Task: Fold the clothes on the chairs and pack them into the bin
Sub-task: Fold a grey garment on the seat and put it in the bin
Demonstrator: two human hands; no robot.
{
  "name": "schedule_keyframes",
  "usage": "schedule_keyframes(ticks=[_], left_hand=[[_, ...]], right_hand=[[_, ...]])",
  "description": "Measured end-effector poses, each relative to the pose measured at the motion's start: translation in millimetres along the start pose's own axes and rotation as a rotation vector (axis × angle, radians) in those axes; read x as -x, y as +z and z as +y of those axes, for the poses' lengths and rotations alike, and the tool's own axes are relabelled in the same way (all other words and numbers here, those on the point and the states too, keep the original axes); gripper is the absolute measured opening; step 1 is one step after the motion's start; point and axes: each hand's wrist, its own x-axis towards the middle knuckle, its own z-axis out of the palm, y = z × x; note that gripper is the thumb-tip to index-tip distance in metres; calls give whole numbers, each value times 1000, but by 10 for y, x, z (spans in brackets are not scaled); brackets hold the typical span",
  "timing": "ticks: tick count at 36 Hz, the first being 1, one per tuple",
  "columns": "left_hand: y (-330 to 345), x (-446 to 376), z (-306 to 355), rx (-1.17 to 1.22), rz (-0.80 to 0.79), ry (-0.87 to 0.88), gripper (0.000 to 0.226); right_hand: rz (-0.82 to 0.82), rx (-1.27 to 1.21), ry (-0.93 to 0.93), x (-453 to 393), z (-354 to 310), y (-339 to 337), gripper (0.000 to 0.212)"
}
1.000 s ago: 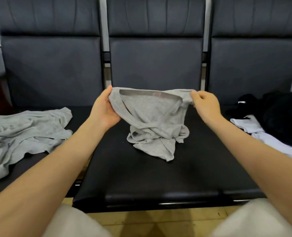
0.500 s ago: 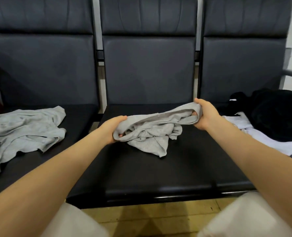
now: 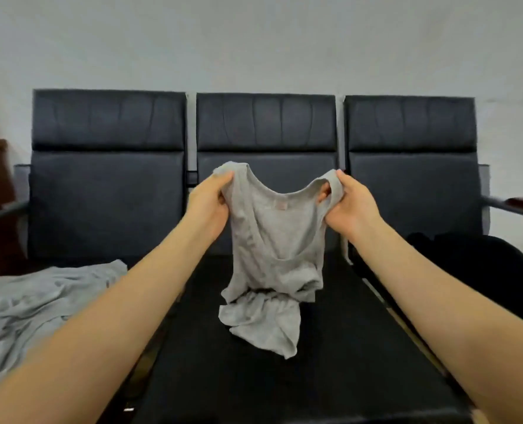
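- While you are looking through the head camera, your left hand (image 3: 209,201) is gripping one shoulder strap of a grey tank top (image 3: 274,249), fingers curled round the fabric.
- Your right hand (image 3: 350,203) is pinching the other strap, thumb on top and fingers tucked behind the cloth.
- You are holding the tank top up in front of the middle chair (image 3: 266,142), neckline sagging between your hands, a small label showing just under it.
- Its lower part is bunching and resting on the black seat of that chair.
- On the left chair (image 3: 107,179) a crumpled grey garment (image 3: 40,304) is lying on the seat, well apart from the tank top.
- On the right chair (image 3: 410,166) a black garment (image 3: 483,270) is lying in a heap, partly hidden behind your right forearm.
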Motion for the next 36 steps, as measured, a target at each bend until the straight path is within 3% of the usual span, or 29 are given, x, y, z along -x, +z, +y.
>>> schedule_keyframes(ticks=[7, 15, 20, 25, 29, 33, 34, 36], left_hand=[[768, -57, 1200, 50, -6, 340, 6], [1371, 65, 2218, -75, 16, 744, 22], [1610, 116, 2654, -38, -22, 827, 24], [1607, -35, 2668, -23, 55, 738, 31], [1321, -348, 2336, -82, 129, 532, 23], [819, -756, 1737, -274, 168, 275, 12], [663, -848, 1547, -321, 170, 216, 14], [336, -957, 1136, -453, 200, 81, 26]], right_hand=[[-237, -20, -244, 69, -694, 1082, 24], [-408, 79, -474, 371, -1331, 2154, 21], [-412, 135, -588, 509, -1585, 2559, 21], [-252, 185, -677, 278, -1603, 2539, 28], [-111, 281, -645, -17, -1424, 2145, 25], [55, 429, -494, -473, -1115, 1503, 14], [106, 496, -437, -592, -1019, 1304, 7], [244, 721, -306, -778, -805, 861, 14]])
